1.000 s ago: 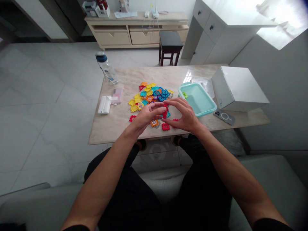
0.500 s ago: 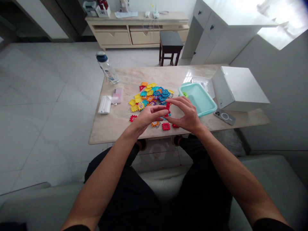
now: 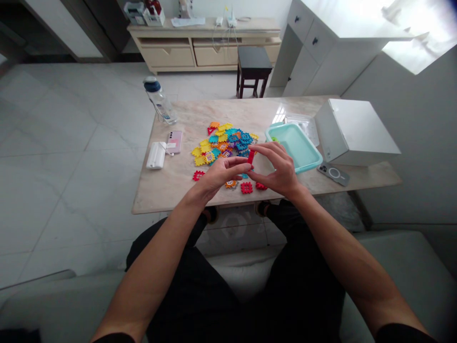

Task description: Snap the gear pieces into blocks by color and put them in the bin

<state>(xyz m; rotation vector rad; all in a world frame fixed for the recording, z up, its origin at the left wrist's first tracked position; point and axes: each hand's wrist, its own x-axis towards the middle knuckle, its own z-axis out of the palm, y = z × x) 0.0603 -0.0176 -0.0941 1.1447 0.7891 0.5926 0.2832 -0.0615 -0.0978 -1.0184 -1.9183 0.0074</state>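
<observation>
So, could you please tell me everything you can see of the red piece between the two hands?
The red piece is bright and looks like plastic. It shows as a narrow strip, roughly upright, its top leaning slightly right. The right hand spans it between thumb and finger; the left hand covers part of its lower end. Both hands hold it over the table; whether it is single or several joined cannot be told.

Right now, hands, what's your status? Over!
Left hand and right hand on one red piece. Held above the table. Colourful pile just beyond; teal tub by right hand.
</observation>
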